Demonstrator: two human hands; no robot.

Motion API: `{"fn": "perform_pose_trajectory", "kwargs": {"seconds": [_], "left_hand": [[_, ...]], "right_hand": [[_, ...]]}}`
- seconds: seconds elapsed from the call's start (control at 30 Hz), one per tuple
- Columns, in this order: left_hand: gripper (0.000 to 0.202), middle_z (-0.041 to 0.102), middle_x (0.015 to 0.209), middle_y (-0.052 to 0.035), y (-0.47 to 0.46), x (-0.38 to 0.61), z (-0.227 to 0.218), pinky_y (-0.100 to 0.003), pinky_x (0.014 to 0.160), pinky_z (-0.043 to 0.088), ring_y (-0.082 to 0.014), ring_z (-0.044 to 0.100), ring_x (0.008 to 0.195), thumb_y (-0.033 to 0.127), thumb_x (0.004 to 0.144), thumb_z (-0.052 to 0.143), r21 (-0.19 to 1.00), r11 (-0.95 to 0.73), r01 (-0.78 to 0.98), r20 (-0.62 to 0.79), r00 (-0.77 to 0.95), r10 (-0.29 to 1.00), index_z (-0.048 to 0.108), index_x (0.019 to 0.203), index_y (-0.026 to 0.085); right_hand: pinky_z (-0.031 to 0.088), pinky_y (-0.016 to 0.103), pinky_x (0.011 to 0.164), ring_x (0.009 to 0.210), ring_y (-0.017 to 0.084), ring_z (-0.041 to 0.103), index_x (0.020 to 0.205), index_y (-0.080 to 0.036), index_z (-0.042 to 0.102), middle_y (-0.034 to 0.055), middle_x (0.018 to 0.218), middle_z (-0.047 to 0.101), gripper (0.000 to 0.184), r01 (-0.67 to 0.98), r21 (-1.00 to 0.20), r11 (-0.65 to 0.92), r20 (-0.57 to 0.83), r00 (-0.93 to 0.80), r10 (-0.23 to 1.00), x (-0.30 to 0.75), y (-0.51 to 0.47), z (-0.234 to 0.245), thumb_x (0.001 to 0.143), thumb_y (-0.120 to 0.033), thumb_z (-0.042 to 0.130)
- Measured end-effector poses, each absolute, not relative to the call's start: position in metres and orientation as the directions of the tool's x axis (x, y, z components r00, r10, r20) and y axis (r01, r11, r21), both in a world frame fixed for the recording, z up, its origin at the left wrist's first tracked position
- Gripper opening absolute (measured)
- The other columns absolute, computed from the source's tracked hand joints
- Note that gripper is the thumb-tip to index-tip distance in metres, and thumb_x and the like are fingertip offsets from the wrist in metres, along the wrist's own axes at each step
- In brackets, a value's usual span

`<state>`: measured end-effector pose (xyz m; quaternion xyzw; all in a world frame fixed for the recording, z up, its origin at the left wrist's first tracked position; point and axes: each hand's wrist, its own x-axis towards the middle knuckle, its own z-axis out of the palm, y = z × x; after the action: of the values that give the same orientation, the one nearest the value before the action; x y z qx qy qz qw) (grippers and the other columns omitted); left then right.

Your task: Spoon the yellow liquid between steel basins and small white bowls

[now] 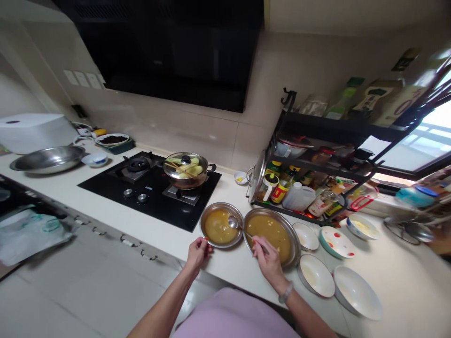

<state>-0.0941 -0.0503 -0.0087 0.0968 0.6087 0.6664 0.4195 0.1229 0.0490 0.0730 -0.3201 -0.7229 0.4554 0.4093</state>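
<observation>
Two round metal pans of yellow-brown liquid sit side by side at the counter's front edge. My left hand [198, 252] is closed on the near rim of the smaller left pan [221, 226]. My right hand [267, 257] is closed on the handle of a metal spoon [234, 222], whose bowl rests over the right rim of the left pan. My right hand hovers over the near side of the larger right pan [272, 232]. A watch or bracelet is on my right wrist.
A lidded pot [185, 170] with yellow pieces stands on the black gas hob [148, 190]. Several empty white bowls [316, 275] lie right of the pans. A black rack [317, 178] holds bottles and jars. A steel basin [47, 158] and white appliance sit far left.
</observation>
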Motion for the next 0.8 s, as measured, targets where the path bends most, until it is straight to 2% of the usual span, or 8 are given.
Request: {"fn": "perform_pose_trajectory", "kwargs": {"seconds": [0.07, 0.17, 0.23, 0.33, 0.63, 0.8], "left_hand": [[0.043, 0.057, 0.05, 0.0028, -0.05, -0.094, -0.01, -0.017, 0.042, 0.037, -0.0084, 0.052, 0.044, 0.055, 0.06, 0.07, 0.89, 0.086, -0.448, -0.382, -0.627, 0.679, 0.047, 0.06, 0.019], [0.043, 0.057, 0.05, 0.0033, -0.05, -0.094, -0.011, -0.017, 0.042, 0.036, -0.0081, 0.051, 0.043, 0.055, 0.061, 0.07, 0.884, 0.078, -0.461, -0.386, -0.626, 0.678, 0.046, 0.061, 0.019], [0.043, 0.057, 0.05, 0.0034, -0.05, -0.094, -0.011, -0.018, 0.042, 0.036, -0.0084, 0.051, 0.043, 0.054, 0.06, 0.07, 0.882, 0.074, -0.465, -0.387, -0.627, 0.676, 0.046, 0.061, 0.019], [0.042, 0.056, 0.05, 0.0033, -0.05, -0.094, -0.012, -0.017, 0.041, 0.035, -0.0086, 0.052, 0.043, 0.054, 0.06, 0.071, 0.886, 0.065, -0.459, -0.378, -0.633, 0.676, 0.047, 0.061, 0.019], [0.044, 0.058, 0.051, 0.0024, -0.051, -0.096, -0.012, -0.017, 0.041, 0.036, -0.0078, 0.051, 0.044, 0.056, 0.06, 0.071, 0.885, 0.085, -0.457, -0.381, -0.609, 0.696, 0.048, 0.061, 0.018], [0.044, 0.058, 0.052, 0.0023, -0.052, -0.097, -0.01, -0.017, 0.042, 0.036, -0.0077, 0.051, 0.045, 0.055, 0.06, 0.071, 0.88, 0.096, -0.465, -0.393, -0.6, 0.697, 0.048, 0.06, 0.018]], "right_hand": [[0.053, 0.026, 0.052, 0.057, 0.014, 0.06, 0.094, -0.02, 0.069, 0.0046, 0.078, 0.066, 0.031, 0.104, -0.942, 0.32, 0.241, -0.457, 0.856, 0.115, 0.05, 0.067, 0.084, -0.046, 0.056], [0.052, 0.026, 0.05, 0.049, 0.014, 0.059, 0.091, -0.016, 0.065, 0.0021, 0.064, 0.064, 0.039, 0.088, -0.981, 0.171, 0.131, -0.348, 0.928, 0.108, 0.053, 0.06, 0.082, -0.053, 0.057], [0.051, 0.026, 0.048, 0.045, 0.014, 0.058, 0.091, -0.015, 0.062, 0.0006, 0.056, 0.062, 0.043, 0.03, -0.998, 0.06, 0.05, -0.25, 0.967, 0.107, 0.056, 0.059, 0.078, -0.055, 0.061], [0.049, 0.026, 0.046, 0.045, 0.015, 0.058, 0.092, -0.014, 0.06, 0.0018, 0.057, 0.064, 0.046, -0.066, -0.996, -0.054, -0.043, -0.161, 0.986, 0.11, 0.061, 0.063, 0.071, -0.055, 0.068], [0.046, 0.025, 0.044, 0.051, 0.017, 0.06, 0.085, -0.016, 0.061, 0.0035, 0.062, 0.067, 0.043, -0.251, -0.96, -0.126, -0.123, -0.027, 0.992, 0.13, 0.062, 0.092, 0.058, -0.044, 0.08], [0.045, 0.025, 0.044, 0.053, 0.018, 0.062, 0.086, -0.017, 0.062, 0.0035, 0.061, 0.067, 0.04, -0.251, -0.96, -0.122, -0.136, 0.04, 0.99, 0.161, 0.067, 0.104, 0.06, -0.042, 0.078]]}}
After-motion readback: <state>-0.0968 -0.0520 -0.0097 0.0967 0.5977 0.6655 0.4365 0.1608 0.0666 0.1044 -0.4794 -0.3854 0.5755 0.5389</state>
